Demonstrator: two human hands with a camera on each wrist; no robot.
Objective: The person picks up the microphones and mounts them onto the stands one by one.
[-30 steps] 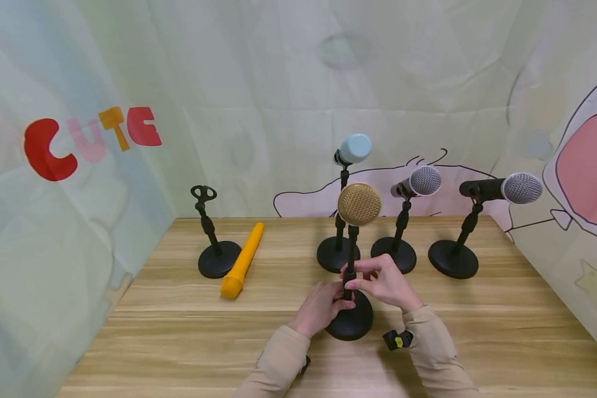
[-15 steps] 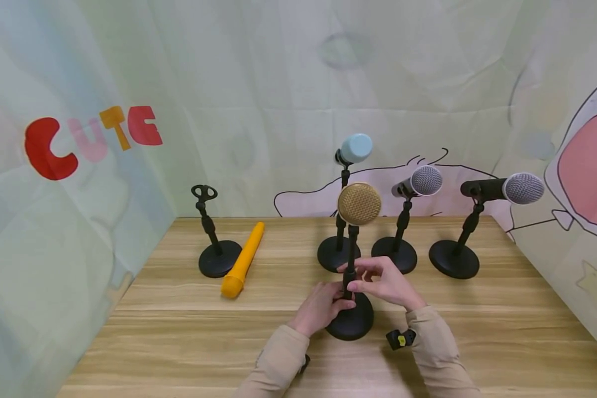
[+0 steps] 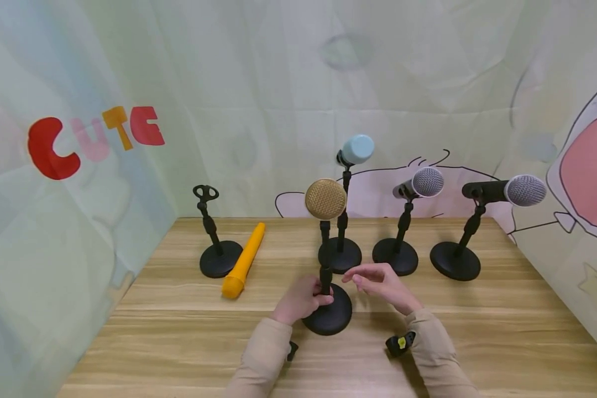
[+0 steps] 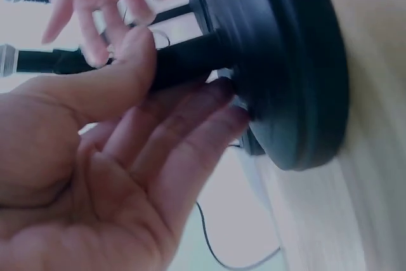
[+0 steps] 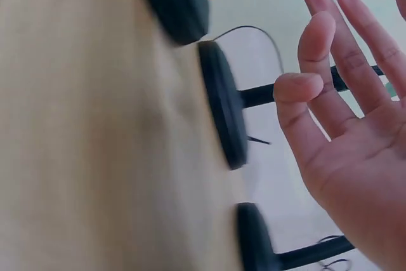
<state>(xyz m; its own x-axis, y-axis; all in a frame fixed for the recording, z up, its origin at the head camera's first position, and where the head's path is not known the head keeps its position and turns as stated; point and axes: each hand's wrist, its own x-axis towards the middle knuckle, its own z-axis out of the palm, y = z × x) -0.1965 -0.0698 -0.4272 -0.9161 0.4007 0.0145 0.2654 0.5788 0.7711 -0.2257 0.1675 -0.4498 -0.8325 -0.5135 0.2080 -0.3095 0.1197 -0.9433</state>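
Note:
My left hand (image 3: 300,300) grips the lower pole of a black desktop microphone stand (image 3: 327,318), just above its round base. At the top of that stand a gold mesh microphone head (image 3: 325,199) faces me. In the left wrist view, thumb and fingers wrap the pole (image 4: 190,58) close under the base. To the right of the stand, my right hand (image 3: 382,286) hovers with loosely bent fingers, apart from the pole and holding nothing. The right wrist view shows that palm (image 5: 365,163) with its fingers spread.
Behind stand a light-blue-topped microphone (image 3: 357,149) and two silver-mesh microphones, one in the middle (image 3: 427,182) and one at right (image 3: 524,190), all on black stands. At left a bare stand (image 3: 219,260) has a yellow-orange microphone (image 3: 244,260) lying against its base on the wooden table (image 3: 169,342).
My left hand has shifted the gold microphone's stand to the left. The right hand has let go of its pole and stays where it was. The other stands have not moved.

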